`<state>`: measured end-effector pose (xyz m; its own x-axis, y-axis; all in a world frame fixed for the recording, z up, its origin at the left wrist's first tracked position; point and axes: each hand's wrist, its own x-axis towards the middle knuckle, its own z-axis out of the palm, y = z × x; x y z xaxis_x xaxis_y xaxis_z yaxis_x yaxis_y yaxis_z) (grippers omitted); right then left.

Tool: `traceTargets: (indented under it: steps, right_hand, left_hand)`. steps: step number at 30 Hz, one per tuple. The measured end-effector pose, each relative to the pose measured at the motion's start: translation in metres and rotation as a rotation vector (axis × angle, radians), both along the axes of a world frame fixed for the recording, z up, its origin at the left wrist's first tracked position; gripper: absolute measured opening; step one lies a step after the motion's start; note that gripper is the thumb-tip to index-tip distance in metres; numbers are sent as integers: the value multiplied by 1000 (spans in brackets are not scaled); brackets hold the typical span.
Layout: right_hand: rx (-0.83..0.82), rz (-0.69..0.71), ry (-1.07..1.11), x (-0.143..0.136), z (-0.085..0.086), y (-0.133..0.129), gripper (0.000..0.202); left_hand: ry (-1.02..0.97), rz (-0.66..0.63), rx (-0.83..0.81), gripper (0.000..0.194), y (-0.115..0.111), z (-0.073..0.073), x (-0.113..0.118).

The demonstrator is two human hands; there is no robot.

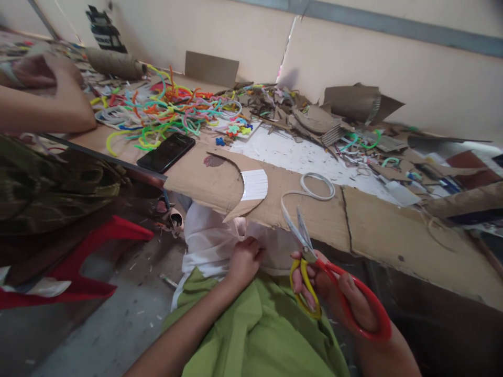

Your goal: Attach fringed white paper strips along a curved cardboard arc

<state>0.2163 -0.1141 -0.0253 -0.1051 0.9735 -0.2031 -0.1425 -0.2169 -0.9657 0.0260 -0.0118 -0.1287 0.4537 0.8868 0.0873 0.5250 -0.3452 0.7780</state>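
My right hand [314,283] holds a pair of scissors [308,254] with one yellow and one red handle, the blades slightly apart and pointing up at the table edge. A narrow white strip [288,209] runs from a loose coil on the cardboard down to the blades; whether it lies between them is unclear. My left hand [247,256] rests over my lap with its fingers curled in, and anything inside is hidden. Ahead of it, a crescent-shaped cardboard piece [251,204] lies at the edge, partly covered by a row of short white strips [254,184].
A cardboard sheet [322,214] covers the table's near edge. Toward the left are a black phone [167,152], a heap of colourful pipe cleaners [165,112] and another person's arm [51,107]. Cardboard scraps [314,123] pile up behind. A red stool [90,251] stands low at left.
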Motion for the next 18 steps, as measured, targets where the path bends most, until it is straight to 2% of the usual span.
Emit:
traceTargets:
  steps: [2, 5, 9, 12, 14, 16, 18]
  right_hand:
    - [15, -9, -21, -3, 4, 2, 72]
    - [6, 15, -35, -5, 6, 4, 70]
    - [-65, 128, 69, -3, -13, 13, 73]
    - [-205, 211, 162, -3, -34, 26, 57]
    - [-261, 235, 140, -3, -44, 33, 46]
    - [-239, 240, 102, -1, -47, 36, 48]
    - [-214, 231, 51, 0, -45, 36, 55]
  left_hand:
    - [-56, 53, -11, 17, -3, 15, -17]
    - [-266, 239, -52, 16, -1, 37, -57]
    - [-299, 406, -120, 21, 16, 52, -124]
    - [-225, 514, -85, 22, 23, 53, -176]
    - [-194, 569, -75, 24, 20, 50, -201]
    - [-177, 611, -81, 26, 14, 45, -211]
    - [-173, 606, -104, 26, 8, 38, -204]
